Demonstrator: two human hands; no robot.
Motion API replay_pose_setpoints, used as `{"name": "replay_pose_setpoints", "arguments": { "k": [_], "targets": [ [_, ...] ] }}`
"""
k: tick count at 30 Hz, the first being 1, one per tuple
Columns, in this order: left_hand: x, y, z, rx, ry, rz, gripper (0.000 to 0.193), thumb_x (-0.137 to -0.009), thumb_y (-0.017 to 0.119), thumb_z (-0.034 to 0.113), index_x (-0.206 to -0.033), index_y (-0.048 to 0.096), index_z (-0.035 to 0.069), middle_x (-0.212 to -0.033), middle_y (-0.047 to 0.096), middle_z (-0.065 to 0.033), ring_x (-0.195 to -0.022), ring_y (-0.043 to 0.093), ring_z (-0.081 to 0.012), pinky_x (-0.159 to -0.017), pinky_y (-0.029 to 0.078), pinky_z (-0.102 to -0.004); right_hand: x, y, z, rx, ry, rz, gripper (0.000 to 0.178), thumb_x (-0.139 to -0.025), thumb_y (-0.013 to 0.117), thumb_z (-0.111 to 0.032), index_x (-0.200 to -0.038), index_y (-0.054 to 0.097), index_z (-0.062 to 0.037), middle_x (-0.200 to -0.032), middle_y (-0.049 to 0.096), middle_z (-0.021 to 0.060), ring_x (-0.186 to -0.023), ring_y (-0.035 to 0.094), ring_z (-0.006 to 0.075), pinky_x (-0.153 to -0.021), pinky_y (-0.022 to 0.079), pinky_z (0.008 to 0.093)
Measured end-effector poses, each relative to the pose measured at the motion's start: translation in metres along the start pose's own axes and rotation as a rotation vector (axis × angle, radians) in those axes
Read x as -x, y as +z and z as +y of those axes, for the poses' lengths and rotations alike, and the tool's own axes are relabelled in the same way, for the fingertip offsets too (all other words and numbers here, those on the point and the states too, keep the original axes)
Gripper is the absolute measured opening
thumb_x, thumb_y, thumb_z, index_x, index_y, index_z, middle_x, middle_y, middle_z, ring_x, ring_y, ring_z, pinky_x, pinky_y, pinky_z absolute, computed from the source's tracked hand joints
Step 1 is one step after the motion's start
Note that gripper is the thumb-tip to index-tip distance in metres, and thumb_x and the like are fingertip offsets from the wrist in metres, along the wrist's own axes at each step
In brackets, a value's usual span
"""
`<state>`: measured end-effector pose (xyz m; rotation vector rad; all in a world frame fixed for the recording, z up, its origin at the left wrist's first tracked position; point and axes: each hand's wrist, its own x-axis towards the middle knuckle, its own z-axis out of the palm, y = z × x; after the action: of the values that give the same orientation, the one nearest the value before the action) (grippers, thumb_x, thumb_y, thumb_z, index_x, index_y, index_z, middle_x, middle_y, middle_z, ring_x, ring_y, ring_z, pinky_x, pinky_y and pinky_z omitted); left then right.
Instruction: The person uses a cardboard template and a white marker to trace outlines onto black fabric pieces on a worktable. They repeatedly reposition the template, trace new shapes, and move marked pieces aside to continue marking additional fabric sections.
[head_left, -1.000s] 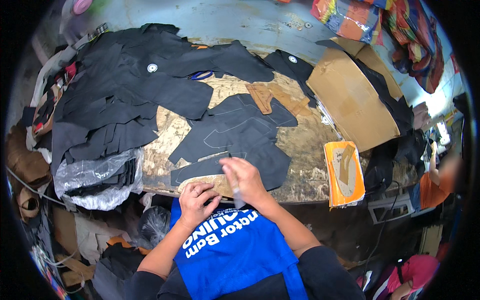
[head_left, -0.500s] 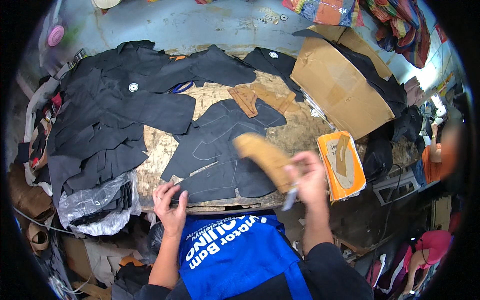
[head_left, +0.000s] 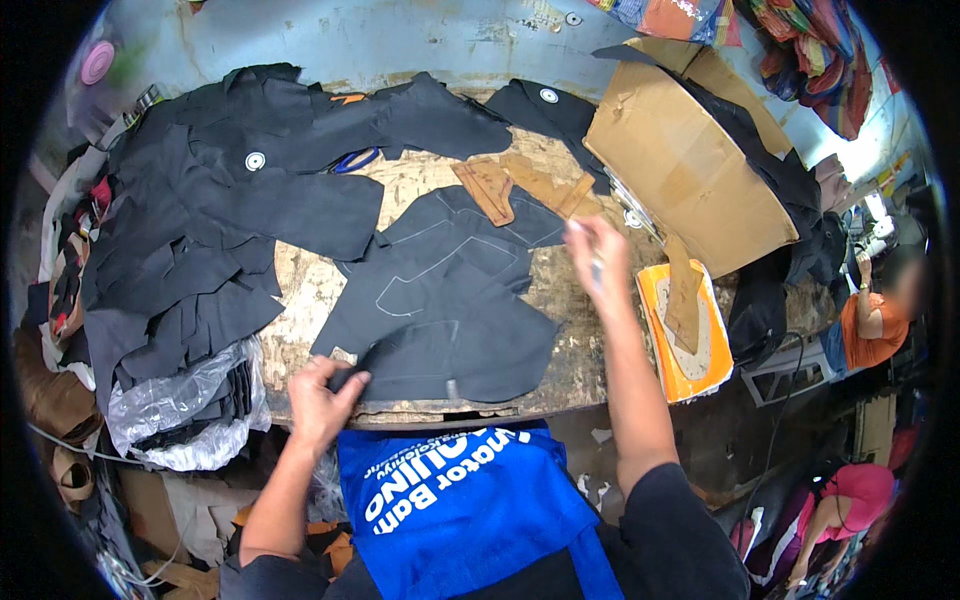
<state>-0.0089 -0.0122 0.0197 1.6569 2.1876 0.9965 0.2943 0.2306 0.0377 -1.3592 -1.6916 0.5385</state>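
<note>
A black leather-like sheet point(head_left: 445, 310) with pale drawn outlines lies on the worn wooden table. At its near left corner my left hand point(head_left: 325, 395) pinches the edge and lifts it a little, so the sheet folds there. My right hand point(head_left: 600, 262) is raised over the table's right part, fingers closed round a slim pale pen point(head_left: 597, 272). Just beyond its fingertips lie brown pattern templates point(head_left: 486, 190). Right of my right forearm, a curved brown template point(head_left: 683, 305) rests on an orange folder point(head_left: 712, 370), together with a pale pattern piece.
Black material point(head_left: 220, 215) is heaped across the table's left and back, with blue-handled scissors point(head_left: 357, 160) beside it. A large cardboard box point(head_left: 690, 165) stands at the back right. A clear plastic bag point(head_left: 190, 410) holds black pieces at the near left. Two people are at the far right.
The curved brown template has gone from my right hand onto the orange folder. My right hand has moved up and away. My left hand now lifts the sheet's corner.
</note>
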Motion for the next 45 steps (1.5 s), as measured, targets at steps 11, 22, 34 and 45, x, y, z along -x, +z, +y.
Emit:
{"name": "replay_pose_setpoints", "arguments": {
  "k": [11, 22, 34, 45],
  "targets": [
    [0.001, -0.044, -0.041, 0.241, -0.354, -0.015, 0.026, -0.073, 0.075, 0.010, -0.093, 0.064, -0.004, -0.080, 0.067, -0.0074, -0.072, 0.060, -0.0113, -0.069, 0.050, -0.0255, -0.046, 0.099, -0.009, 0.254, 0.072, -0.013, 0.029, -0.070, 0.075, -0.020, -0.092, 0.063, -0.0065, -0.085, 0.067, 0.0166, -0.087, 0.061, 0.0366, -0.078, 0.046, 0.0446],
    [-0.001, -0.036, -0.020, 0.128, -0.198, -0.081, 0.035, -0.069, 0.076, 0.010, -0.101, 0.064, -0.001, -0.086, 0.068, -0.0120, -0.078, 0.064, -0.0191, -0.074, 0.050, -0.0302, -0.086, 0.098, -0.015, 0.388, 0.105, -0.210, 0.050, -0.055, 0.084, -0.018, -0.097, 0.063, -0.0022, -0.091, 0.068, 0.0137, -0.090, 0.066, 0.0277, -0.078, 0.051, 0.0358],
    [0.016, 0.008, 0.027, 0.085, 0.162, 0.121, 0.033, -0.071, 0.075, 0.017, -0.099, 0.063, 0.007, -0.105, 0.060, -0.0118, -0.106, 0.053, -0.0306, -0.095, 0.037, -0.0458, -0.086, 0.104, -0.029, 0.410, 0.157, -0.209, 0.061, -0.054, 0.087, -0.027, -0.103, 0.061, -0.0026, -0.099, 0.067, 0.0191, -0.100, 0.062, 0.0333, -0.085, 0.049, 0.0397],
    [-0.004, 0.042, 0.045, -0.128, 0.349, -0.372, 0.066, -0.075, 0.068, 0.047, -0.126, 0.053, 0.008, -0.141, 0.042, -0.0100, -0.136, 0.031, -0.0262, -0.108, 0.015, -0.0592, -0.085, 0.082, -0.016, -0.652, 0.294, -0.044, 0.046, -0.066, 0.058, 0.015, -0.106, 0.048, -0.0036, -0.086, 0.059, 0.0074, -0.079, 0.060, 0.0189, -0.067, 0.052, 0.0316]
  ]
}}
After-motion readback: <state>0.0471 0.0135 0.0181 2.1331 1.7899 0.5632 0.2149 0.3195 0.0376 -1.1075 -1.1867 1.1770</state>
